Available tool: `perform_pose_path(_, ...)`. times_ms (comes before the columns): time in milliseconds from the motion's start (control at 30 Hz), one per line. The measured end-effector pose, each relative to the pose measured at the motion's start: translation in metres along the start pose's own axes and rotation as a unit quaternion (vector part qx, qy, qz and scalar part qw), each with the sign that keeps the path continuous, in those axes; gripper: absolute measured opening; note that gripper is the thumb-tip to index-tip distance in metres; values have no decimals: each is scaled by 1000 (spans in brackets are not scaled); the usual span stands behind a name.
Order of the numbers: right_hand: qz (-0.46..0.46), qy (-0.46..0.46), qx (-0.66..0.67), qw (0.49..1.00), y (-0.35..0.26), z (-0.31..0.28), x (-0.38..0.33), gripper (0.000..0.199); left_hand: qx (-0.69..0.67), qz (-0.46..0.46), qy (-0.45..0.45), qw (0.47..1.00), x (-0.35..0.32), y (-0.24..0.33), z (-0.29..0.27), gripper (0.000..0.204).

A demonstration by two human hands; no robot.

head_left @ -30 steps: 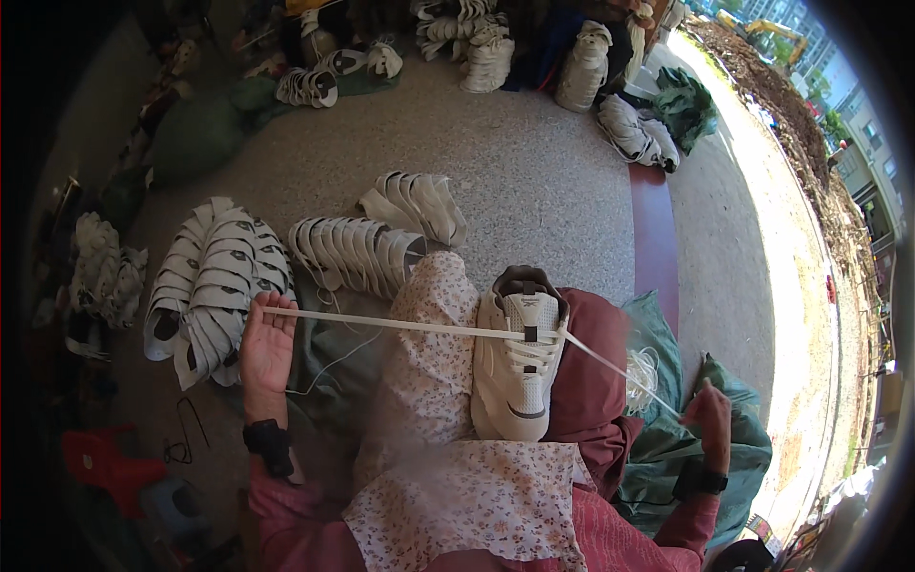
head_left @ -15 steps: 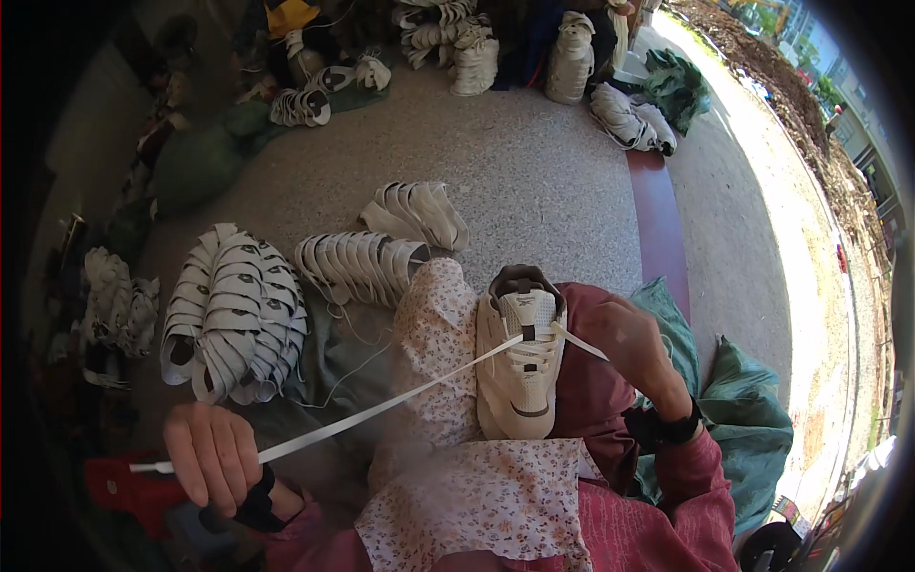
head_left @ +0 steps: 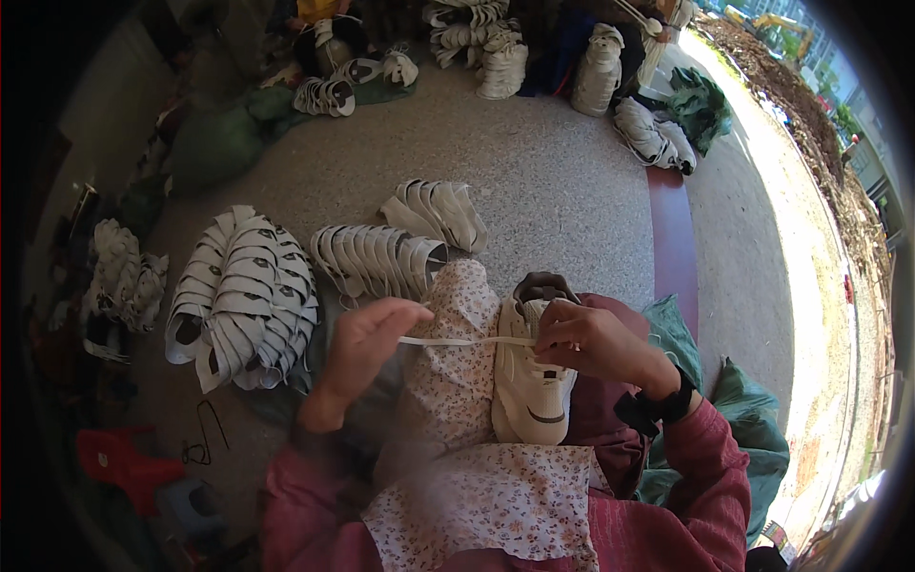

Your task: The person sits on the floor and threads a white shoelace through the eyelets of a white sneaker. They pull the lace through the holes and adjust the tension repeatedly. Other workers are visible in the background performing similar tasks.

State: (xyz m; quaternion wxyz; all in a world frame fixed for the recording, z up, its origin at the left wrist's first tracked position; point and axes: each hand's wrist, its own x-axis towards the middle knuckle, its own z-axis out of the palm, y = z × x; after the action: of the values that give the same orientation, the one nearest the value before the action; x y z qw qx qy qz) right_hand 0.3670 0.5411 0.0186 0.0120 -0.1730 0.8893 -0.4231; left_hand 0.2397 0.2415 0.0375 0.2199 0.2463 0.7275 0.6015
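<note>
A cream sneaker (head_left: 530, 400) rests on my lap, its toe toward me and its dark-lined collar away from me. My right hand (head_left: 605, 348) is closed over the lacing by the tongue, its fingertips pinching the lace and hiding much of the eyelet area. A flat white shoelace (head_left: 457, 341) runs leftward from there, nearly level. Its other stretch ends at my left hand (head_left: 367, 348), whose fingers are pressed together on it. Beneath the lace lies a flowered cloth (head_left: 443, 381) over my leg.
Nested stacks of pale shoe uppers (head_left: 243, 296) stand to the left, with further uppers (head_left: 376, 262) just ahead. A red plastic stool (head_left: 129, 462) is at lower left. Green sacks (head_left: 748, 419) lie at right. People sit among more uppers (head_left: 596, 76) at the far side.
My left hand has come up and inward from the lower left, and the drawn-out lace is now shorter and level. My right hand has moved left, onto the sneaker's lacing. The view has shifted slightly.
</note>
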Motion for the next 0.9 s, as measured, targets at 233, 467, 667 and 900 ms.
perform_pose_path(233,46,43,-77,995,1,-5,13,9,248,288,-64,923,40,-51,71,10)
perform_pose_path(467,18,7,-75,997,16,2,21,12,277,272,-66,919,40,-58,84,11)
perform_pose_path(667,51,31,21,998,17,12,18,12,300,290,-35,908,42,-61,95,12)
perform_pose_path(900,67,25,57,996,20,16,18,12,148,130,-210,958,63,-60,88,15)
